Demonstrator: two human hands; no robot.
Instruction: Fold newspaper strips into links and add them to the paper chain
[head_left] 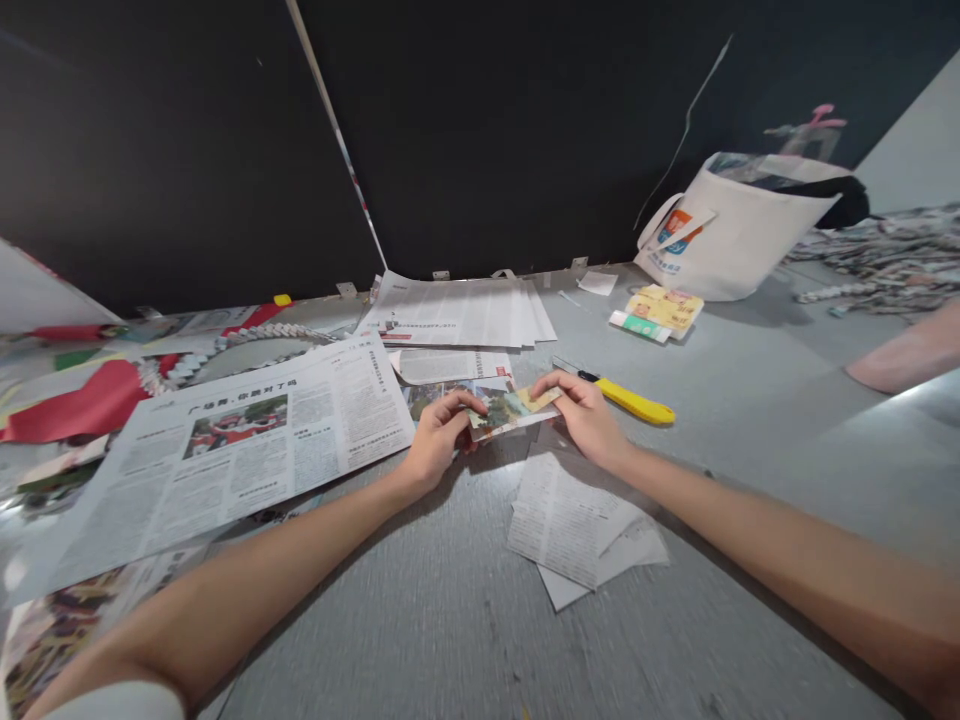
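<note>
Between my two hands is a small piece of printed paper (511,410) with a green and yellow picture, raised a little above the grey surface. My left hand (441,432) pinches its left end between thumb and fingers. Its right end is gripped by my right hand (585,418). Just beyond my right hand lies a yellow utility knife (636,400), its blade pointing left. Cut newspaper pieces (559,510) overlap on the surface below my right wrist. To the left of my left hand spreads a newspaper sheet (322,440) with a photo.
A stack of paper sheets (450,312) lies at the back, against a black panel (480,130). Back right stands a white bag (739,235), with a yellow packet (667,308) before it. Folded paper chain (187,368) and red paper (97,405) are at left; bundled paper strips (892,255) lie far right.
</note>
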